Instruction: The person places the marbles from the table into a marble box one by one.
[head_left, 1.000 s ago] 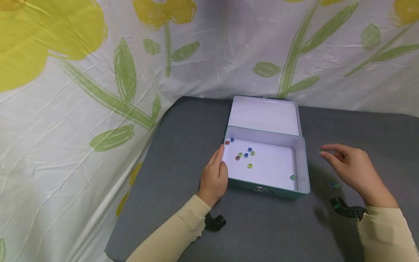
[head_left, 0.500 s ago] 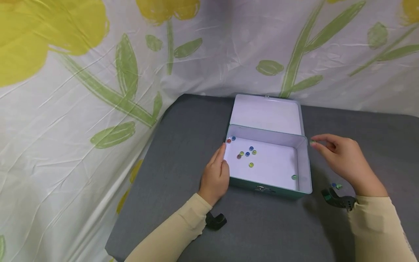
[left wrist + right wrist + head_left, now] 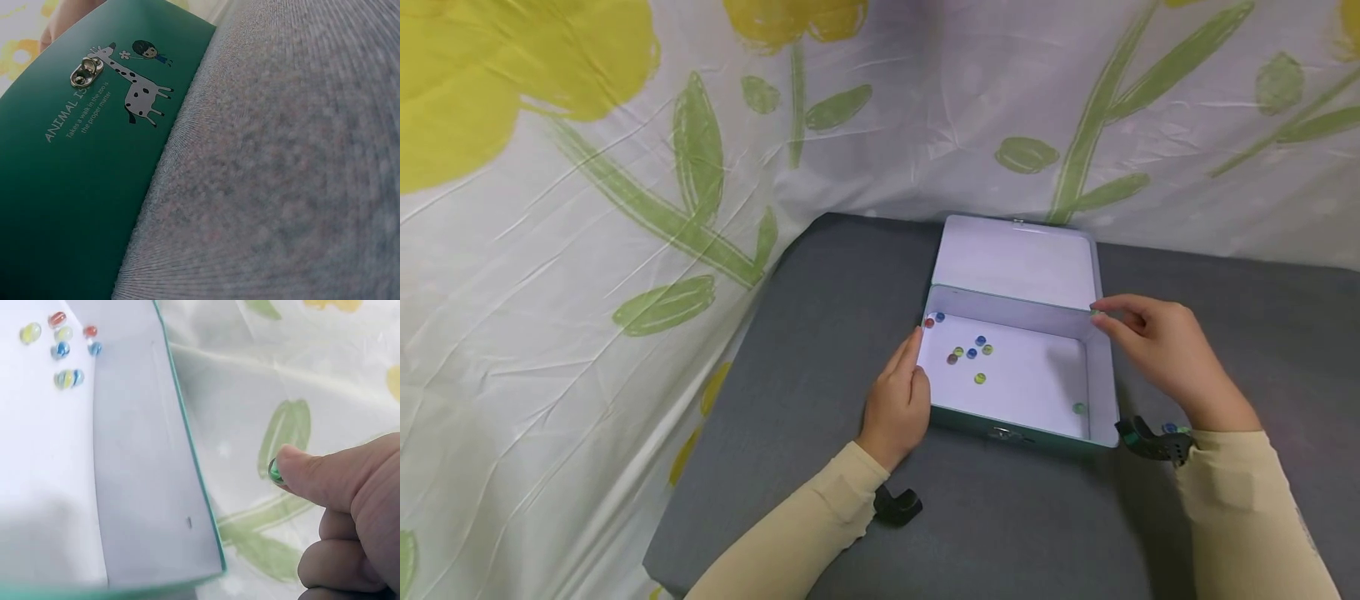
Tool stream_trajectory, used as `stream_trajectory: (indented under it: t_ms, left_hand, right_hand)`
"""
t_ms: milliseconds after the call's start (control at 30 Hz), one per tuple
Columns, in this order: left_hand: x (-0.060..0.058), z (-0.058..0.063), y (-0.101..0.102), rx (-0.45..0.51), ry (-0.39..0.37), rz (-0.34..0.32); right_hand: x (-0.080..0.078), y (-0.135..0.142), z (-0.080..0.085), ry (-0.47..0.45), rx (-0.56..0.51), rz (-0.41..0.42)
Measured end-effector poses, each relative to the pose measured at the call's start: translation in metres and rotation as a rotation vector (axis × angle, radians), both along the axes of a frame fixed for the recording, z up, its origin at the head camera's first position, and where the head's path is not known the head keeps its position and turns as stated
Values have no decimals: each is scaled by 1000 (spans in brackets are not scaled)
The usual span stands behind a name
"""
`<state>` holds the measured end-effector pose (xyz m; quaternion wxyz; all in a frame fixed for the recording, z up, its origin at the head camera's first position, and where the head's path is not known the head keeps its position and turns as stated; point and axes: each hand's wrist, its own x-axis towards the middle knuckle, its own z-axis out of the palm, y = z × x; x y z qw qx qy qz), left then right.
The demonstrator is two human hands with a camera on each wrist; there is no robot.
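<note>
My right hand [image 3: 1180, 358] pinches a green marble [image 3: 274, 470] between thumb and fingertips, at the right rim of an open green tin box [image 3: 1052, 443]. Inside the box several small glass marbles lie toward the left, among them a blue marble [image 3: 981, 341] and a yellow-green marble [image 3: 980, 378]. One green marble [image 3: 1078, 408] sits near the right wall. My left hand [image 3: 897, 408] rests against the box's left side, fingers straight along it. The left wrist view shows the green front wall [image 3: 100, 162] with its metal latch [image 3: 86, 72] and giraffe print.
The hinged lid [image 3: 1015, 258] lies folded back behind the box. A blue marble [image 3: 1169, 428] and a green one lie on the grey tabletop [image 3: 805, 358], partly behind my right wrist strap [image 3: 1150, 442]. A flower-printed cloth [image 3: 880, 158] hangs behind and to the left.
My right hand has moved left with the green marble, from beside the box to its right rim. The left hand has stayed against the box. The view has shifted slightly.
</note>
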<state>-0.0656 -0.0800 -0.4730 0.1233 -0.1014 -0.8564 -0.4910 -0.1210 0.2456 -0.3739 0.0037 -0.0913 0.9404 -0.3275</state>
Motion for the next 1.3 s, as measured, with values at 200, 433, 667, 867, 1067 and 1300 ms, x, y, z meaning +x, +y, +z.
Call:
stream_trajectory:
  t_ms: [200, 433, 667, 867, 1067, 1300]
  left_hand:
    - [0, 1, -1, 0, 2, 3]
    - [0, 0, 1, -4, 18, 5]
    - [0, 0, 1, -11, 26, 9]
    - [0, -1, -1, -10, 33, 14]
    - [-1, -2, 0, -13, 37, 15]
    - [-1, 0, -1, -10, 39, 12]
  right_hand:
    - [-11, -15, 0, 13, -37, 6]
    - [-20, -30, -4, 24, -25, 59]
    - [-27, -43, -6, 41, -18, 105]
    - [-35, -57, -5, 36, -18, 150]
    - [-41, -72, -7, 2, -28, 174]
    - [-48, -91, -9, -8, -13, 225]
